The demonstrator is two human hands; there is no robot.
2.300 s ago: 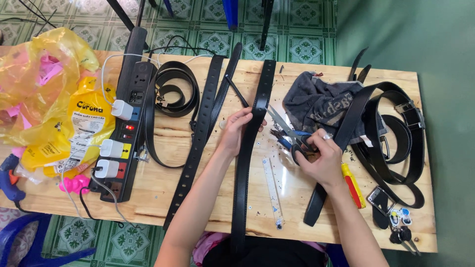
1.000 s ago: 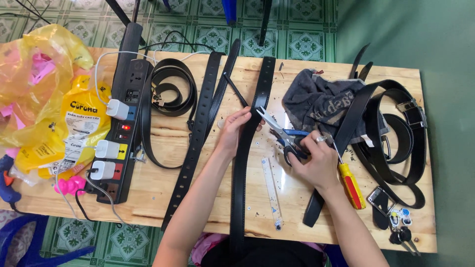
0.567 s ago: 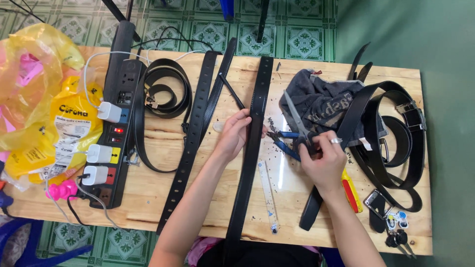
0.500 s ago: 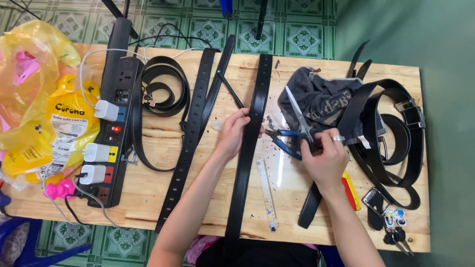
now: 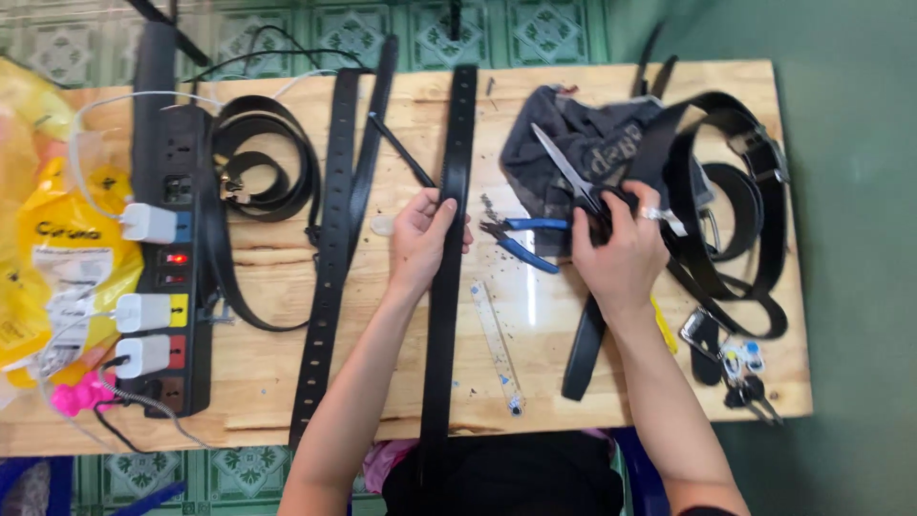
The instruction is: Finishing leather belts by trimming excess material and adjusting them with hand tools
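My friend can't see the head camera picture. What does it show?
A person's left hand holds a long black belt flat on a wooden table, while the right hand grips scissors. Blue-handled pliers lie between the hands.

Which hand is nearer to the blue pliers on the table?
Right. The right hand holds scissors just right of the blue pliers; the left hand grips a belt a little farther left.

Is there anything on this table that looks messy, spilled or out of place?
Small dark specks are scattered on the wooden table beside the blue-handled pliers, like punch waste. The right hand holds scissors with blades open.
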